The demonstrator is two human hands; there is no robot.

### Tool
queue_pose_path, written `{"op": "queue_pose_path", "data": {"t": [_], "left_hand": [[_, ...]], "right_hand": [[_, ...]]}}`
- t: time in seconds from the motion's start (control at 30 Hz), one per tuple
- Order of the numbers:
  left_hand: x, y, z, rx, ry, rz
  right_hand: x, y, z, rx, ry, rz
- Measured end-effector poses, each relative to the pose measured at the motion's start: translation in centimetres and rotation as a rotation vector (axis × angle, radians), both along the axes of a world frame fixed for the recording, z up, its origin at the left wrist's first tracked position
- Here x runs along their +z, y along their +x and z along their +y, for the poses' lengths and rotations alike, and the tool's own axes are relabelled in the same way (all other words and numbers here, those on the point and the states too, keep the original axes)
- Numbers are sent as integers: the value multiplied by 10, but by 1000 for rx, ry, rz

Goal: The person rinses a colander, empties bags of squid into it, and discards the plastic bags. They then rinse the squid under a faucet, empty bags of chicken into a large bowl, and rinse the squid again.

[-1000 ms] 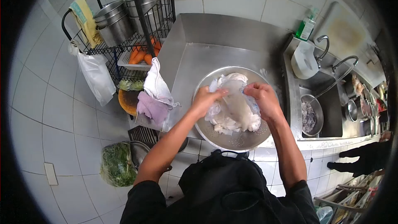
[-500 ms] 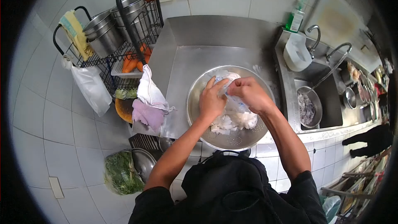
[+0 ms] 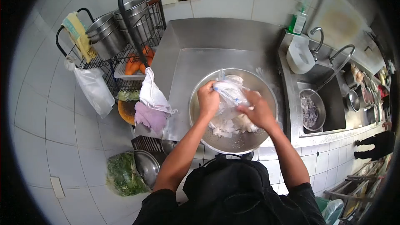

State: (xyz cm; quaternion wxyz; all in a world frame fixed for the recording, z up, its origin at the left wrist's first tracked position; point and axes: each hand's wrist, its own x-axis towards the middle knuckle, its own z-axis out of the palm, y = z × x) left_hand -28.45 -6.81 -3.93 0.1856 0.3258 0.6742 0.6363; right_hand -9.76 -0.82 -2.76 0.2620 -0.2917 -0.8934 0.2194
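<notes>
A large steel colander stands on the metal counter, holding pale, whitish food pieces. Over it a clear plastic bag with blue print is stretched between both hands. My left hand is closed on the bag's left side. On the right side of the bag is my right hand, somewhat blurred, its fingers against the plastic; how firmly they grip cannot be made out. Part of the food lies hidden under the bag and hands.
On the left, a wire rack holds steel pots and carrots; cloths hang beside it. At right, a sink contains a bowl under a hose. A bag of greens lies lower left. A person is far right.
The bag, bunched between my fingers before, is now spread wider. My left hand has closed and moved slightly left; my right hand has shifted right and down. The view has moved slightly.
</notes>
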Motion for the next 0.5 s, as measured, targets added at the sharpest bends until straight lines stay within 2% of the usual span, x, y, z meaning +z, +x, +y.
{"op": "queue_pose_path", "data": {"t": [0.03,0.1,0.13,0.2,0.3,0.4,0.43,0.5], "left_hand": [[-6,-1,3,-18,43,-68],[-19,-4,2,-65,127,-243],[-18,-2,-2,-62,121,-230],[-15,3,-9,-62,118,-203],[-16,2,-22,-83,-64,-437],[-17,12,-31,-21,-102,-436],[-21,15,-32,34,-124,-310],[-24,12,-34,-3,-123,-274]], "right_hand": [[10,-4,-16,-70,-421,44],[6,-9,-31,-105,-471,123],[3,-10,-36,-118,-497,164],[-12,-9,-44,-100,-336,217],[-15,-4,-54,-74,-153,150],[-15,3,-54,-13,-203,140],[-13,5,-57,-18,-251,151],[-9,6,-58,-21,-332,174]]}}
